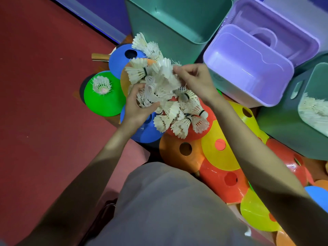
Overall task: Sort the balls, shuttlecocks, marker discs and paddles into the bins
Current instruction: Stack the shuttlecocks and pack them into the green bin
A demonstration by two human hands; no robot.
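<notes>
A heap of white feather shuttlecocks (170, 103) lies on coloured marker discs in the middle of the floor. My left hand (140, 107) grips a bunch of shuttlecocks at the heap's left side. My right hand (193, 80) pinches the feathers of a shuttlecock (166, 71) at the top of the heap. One lone shuttlecock (102, 85) stands on a green disc (104, 102). Blue (120, 57), orange (184, 153), yellow (218, 155) and red (225, 181) discs spread around. A wooden paddle handle (99, 56) pokes out from under the blue disc.
An empty teal bin (177, 27) stands at the back. Beside it sit a purple bin (248, 68) and, behind that, another purple tub. A teal bin (291, 132) at right holds shuttlecocks (314, 112). Red floor lies to the left. My grey-clad knee (168, 201) fills the bottom.
</notes>
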